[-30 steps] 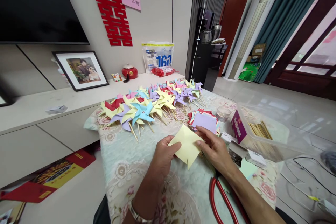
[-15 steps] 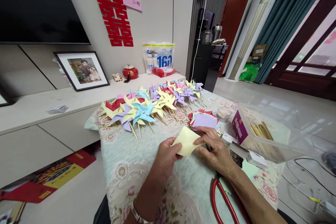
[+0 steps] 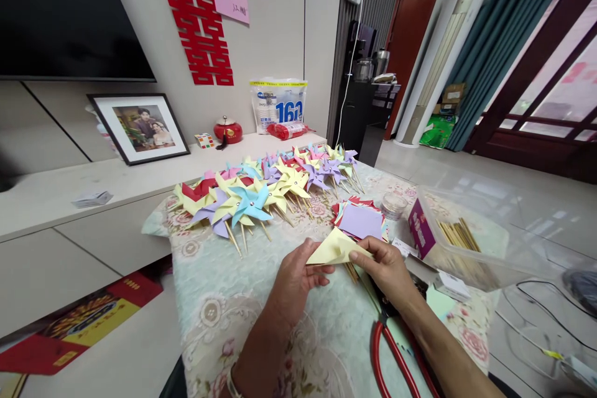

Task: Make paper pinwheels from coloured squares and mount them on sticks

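A pale yellow paper sheet point(image 3: 336, 247), folded into a triangle, is held between both hands above the table. My left hand point(image 3: 298, 273) supports its left corner, the thumb near the edge and the fingers curled beneath. My right hand point(image 3: 385, 264) pinches the right side between thumb and fingers. Just behind the sheet lies a stack of coloured paper squares point(image 3: 361, 221), lilac on top. Red-handled pliers point(image 3: 394, 348) rest beside my right forearm, their jaws partly covered by it. Many finished paper pinwheels point(image 3: 252, 202) on sticks lie along the table's far side.
A clear plastic box point(image 3: 485, 261) with wooden sticks point(image 3: 459, 236) stands on the right of the flowered tablecloth point(image 3: 233, 323). A small white box point(image 3: 451, 286) and a round clear container point(image 3: 394, 205) are near it. Behind runs a white cabinet point(image 3: 125, 199) with a framed photo point(image 3: 140, 127).
The yellow sheet has gone from a flat diamond to a folded triangle. My left fingers have loosened and spread below it, and the view has shifted slightly.
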{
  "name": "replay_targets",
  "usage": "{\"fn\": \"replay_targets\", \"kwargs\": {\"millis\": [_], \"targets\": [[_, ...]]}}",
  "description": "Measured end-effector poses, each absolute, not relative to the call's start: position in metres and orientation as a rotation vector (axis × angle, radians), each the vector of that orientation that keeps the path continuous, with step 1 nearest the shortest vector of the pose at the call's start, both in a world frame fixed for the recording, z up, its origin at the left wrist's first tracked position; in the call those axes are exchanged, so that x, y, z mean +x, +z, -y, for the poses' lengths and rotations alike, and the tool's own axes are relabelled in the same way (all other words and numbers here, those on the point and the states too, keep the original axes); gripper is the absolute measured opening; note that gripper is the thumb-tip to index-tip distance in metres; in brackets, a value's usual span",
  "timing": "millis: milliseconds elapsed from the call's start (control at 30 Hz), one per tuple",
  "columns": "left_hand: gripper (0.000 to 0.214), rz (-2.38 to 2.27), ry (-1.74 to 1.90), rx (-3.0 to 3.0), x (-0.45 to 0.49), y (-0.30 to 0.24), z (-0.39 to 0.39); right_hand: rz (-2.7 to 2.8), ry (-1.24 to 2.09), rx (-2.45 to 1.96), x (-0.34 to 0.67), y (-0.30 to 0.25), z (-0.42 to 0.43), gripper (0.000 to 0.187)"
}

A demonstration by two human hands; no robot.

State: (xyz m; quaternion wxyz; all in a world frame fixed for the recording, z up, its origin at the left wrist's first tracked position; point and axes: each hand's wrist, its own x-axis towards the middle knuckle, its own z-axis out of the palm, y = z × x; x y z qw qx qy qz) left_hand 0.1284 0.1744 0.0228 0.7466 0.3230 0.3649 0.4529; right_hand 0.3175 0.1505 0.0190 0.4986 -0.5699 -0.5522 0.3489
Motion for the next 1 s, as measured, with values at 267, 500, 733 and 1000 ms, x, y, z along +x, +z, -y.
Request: {"fn": "replay_targets", "kwargs": {"millis": [267,500,733,1000], "targets": [[0.067,-0.769,0.993,0.598,0.142,0.018,-0.168,1.172,0.895,-1.307,0.315,0.02,-0.151,0.036],[0.04,-0.724,1.054,0.511,0.159,0.015,-0.16,1.22,0.943,-1.292,0.304,0.021,-0.147,0.035],[0.037,-0.792,1.115,0.494,0.158,0.014,-0.161,1.255,0.995,-1.275,0.304,0.015,-0.148,0.037],[0.04,-0.909,1.15,0.534,0.159,0.012,-0.164,1.146,1.001,-1.196,0.306,0.023,-0.149,0.046]]}}
